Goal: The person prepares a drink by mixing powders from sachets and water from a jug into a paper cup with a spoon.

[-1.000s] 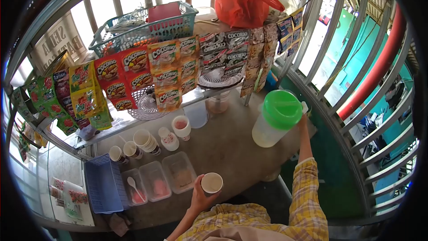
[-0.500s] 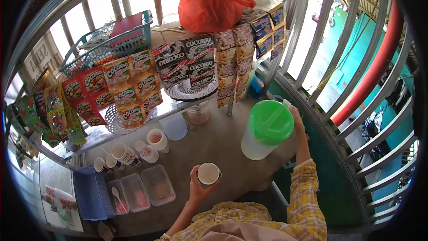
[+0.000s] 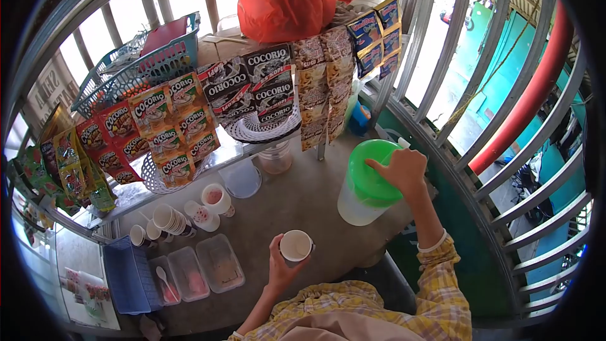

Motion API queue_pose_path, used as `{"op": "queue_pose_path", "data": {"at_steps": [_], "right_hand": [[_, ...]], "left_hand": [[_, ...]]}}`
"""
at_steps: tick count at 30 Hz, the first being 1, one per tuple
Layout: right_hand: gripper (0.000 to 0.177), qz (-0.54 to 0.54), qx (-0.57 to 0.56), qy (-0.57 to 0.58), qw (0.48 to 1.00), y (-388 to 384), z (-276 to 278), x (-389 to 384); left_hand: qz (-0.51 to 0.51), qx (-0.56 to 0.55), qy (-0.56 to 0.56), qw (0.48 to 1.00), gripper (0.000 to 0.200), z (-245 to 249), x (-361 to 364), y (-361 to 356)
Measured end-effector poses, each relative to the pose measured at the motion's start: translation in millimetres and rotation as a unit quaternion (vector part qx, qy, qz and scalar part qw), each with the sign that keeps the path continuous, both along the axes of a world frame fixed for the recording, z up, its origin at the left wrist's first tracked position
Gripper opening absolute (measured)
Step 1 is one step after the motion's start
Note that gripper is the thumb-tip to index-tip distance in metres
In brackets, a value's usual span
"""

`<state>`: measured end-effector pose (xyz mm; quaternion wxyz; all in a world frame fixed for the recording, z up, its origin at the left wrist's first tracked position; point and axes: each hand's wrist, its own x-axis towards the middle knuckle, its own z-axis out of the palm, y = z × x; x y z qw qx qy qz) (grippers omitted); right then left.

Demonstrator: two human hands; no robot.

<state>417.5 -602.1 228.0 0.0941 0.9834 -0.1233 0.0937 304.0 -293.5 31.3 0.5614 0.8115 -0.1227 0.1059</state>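
My left hand [image 3: 282,268] is wrapped around a paper cup [image 3: 296,245], held upright above the counter with its white inside facing me. To its right stands a clear plastic pitcher [image 3: 358,206] with pale, cloudy contents. My right hand [image 3: 406,171] lies over the right side of the pitcher's green lid [image 3: 364,173], thumb stretched across the top. The other fingers are bent down and partly hidden. A white spout or handle tip [image 3: 404,143] shows just behind that hand.
Stacked paper cups [image 3: 170,218], a blue basket [image 3: 126,278] and clear tubs [image 3: 219,264] with pink or brown powder stand at left. Sachet strips [image 3: 271,85] hang along the back below a red plastic bag [image 3: 287,3]. Metal bars [image 3: 486,82] enclose the right side.
My right hand has moved from the pitcher's right side up onto its green lid. The left hand still holds the cup in nearly the same place. The view has shifted slightly.
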Motion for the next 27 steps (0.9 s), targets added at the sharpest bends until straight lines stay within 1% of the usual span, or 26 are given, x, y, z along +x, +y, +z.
{"op": "queue_pose_path", "data": {"at_steps": [3, 6, 12, 16, 27], "right_hand": [[0.074, 0.015, -0.001, -0.035, 0.999, -8, -11, 6], [0.067, -0.022, 0.014, 0.02, 0.999, -4, -1, 9], [0.066, -0.028, 0.021, 0.022, 0.999, -3, -2, 11], [0.065, -0.022, 0.027, 0.007, 0.999, -4, -4, 11], [0.063, 0.009, 0.038, -0.039, 0.998, -9, -13, 11]], "left_hand": [[0.009, 0.0, 0.004, 1.0, 0.091, 2, -4, 1], [0.012, 0.005, 0.006, 1.0, 0.091, -3, -8, 5], [0.021, 0.009, 0.002, 1.0, 0.09, -3, -8, 9], [0.02, 0.001, 0.009, 1.0, 0.089, 3, -7, 9], [0.03, 0.002, 0.015, 0.999, 0.089, -8, -11, 15]]}}
